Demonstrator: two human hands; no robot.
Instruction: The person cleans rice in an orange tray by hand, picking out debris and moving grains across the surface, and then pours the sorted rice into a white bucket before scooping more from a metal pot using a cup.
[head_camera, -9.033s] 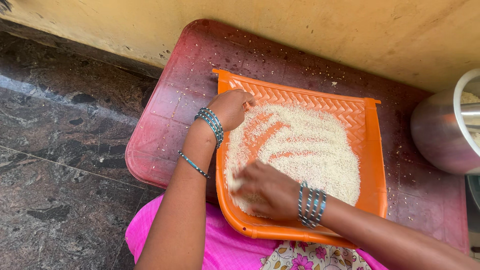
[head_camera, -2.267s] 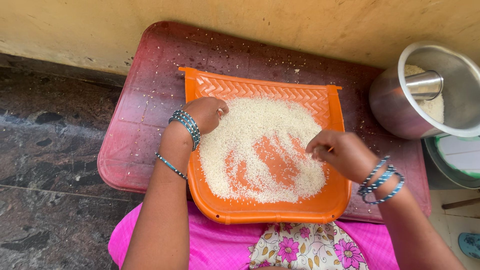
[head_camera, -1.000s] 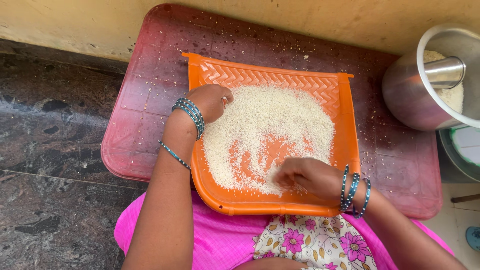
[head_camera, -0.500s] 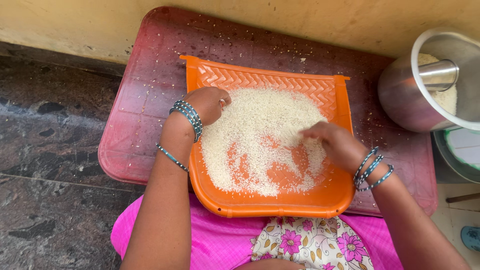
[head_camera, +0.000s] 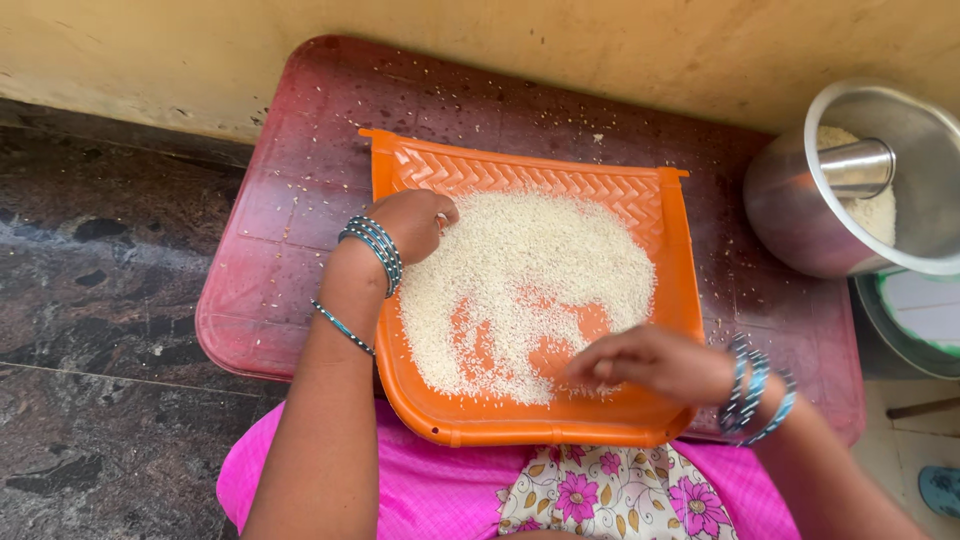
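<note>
Orange tray (head_camera: 680, 260) sits on red table (head_camera: 290, 200), near edge over the lap; rice (head_camera: 520, 280) spread inside w/ bare streaks. Left hand (head_camera: 410, 222) curled at left rim, grip cannot tell. Right hand (head_camera: 650, 362), fingers together, pinching in the rice. Steel pot (head_camera: 790, 210) close at right.

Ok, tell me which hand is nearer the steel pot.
Right. The right hand is over the tray's near right part, below-left of the steel pot; the left hand grips the tray's far-left edge.

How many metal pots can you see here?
2: one steel pot holding rice and a steel cup, on the red table's right end; another's rim just below it, mostly cut off by the frame.
</note>
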